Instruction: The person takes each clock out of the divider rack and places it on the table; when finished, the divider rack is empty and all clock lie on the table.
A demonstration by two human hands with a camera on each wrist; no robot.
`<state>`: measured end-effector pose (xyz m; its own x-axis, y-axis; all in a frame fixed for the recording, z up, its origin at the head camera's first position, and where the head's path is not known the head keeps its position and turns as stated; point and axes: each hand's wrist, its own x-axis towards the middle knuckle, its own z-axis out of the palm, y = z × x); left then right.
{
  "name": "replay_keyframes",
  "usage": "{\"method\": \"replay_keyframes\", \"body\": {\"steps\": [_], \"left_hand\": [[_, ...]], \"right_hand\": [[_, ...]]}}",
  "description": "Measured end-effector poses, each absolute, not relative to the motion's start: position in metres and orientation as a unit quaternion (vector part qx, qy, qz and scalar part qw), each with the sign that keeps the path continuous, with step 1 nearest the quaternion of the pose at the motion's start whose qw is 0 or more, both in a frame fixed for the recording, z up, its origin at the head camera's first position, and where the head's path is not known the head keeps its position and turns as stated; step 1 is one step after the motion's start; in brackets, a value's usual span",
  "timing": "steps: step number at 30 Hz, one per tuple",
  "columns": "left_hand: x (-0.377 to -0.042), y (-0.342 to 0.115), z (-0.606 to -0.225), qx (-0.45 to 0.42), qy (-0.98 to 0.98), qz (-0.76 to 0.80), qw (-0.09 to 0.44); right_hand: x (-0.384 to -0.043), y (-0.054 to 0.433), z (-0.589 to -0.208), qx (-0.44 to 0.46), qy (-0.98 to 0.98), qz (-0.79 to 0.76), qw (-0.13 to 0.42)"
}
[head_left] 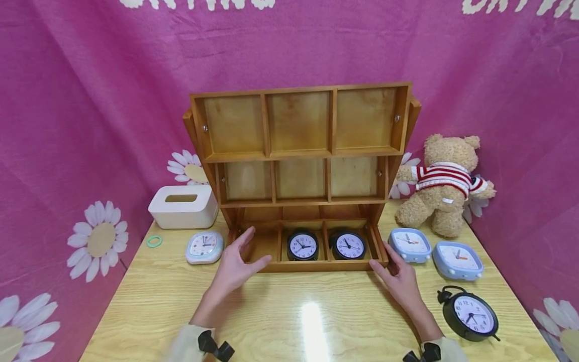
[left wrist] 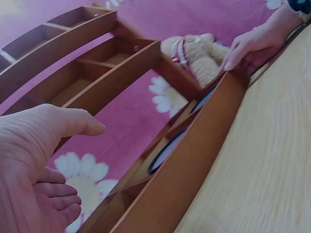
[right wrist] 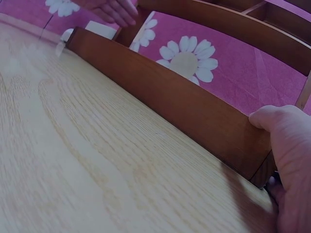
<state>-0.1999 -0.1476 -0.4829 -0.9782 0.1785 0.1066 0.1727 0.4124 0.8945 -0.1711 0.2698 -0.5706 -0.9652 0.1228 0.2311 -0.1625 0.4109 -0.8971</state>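
A brown wooden three-tier display rack [head_left: 312,267] stands on the table, each tier split into three compartments. Two round black alarm clocks sit in its bottom tier, one in the middle compartment [head_left: 303,246] and the other in the right one [head_left: 350,246]. My left hand [head_left: 234,264] hovers at the bottom tier's left end, thumb spread from the fingers, holding nothing. At the opposite end my right hand [head_left: 398,279] grips the front corner, its thumb on the front board's top edge and the fingers around the outer side.
Left of the rack are a white tissue box [head_left: 183,213], a green ring [head_left: 154,242] and a pale blue clock [head_left: 204,247]. Two blue clocks [head_left: 410,245] [head_left: 458,260], a black twin-bell alarm clock [head_left: 471,315] and a teddy bear [head_left: 445,183] are on the right. Pink cloth [head_left: 298,45] hangs behind.
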Motion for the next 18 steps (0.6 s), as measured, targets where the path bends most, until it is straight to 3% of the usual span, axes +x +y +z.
{"method": "replay_keyframes", "body": {"steps": [18], "left_hand": [[-0.227, -0.08, -0.493, 0.184, 0.864, 0.465, 0.059]], "right_hand": [[-0.171, 0.27, -0.569, 0.012, -0.824, 0.552, 0.127]]}}
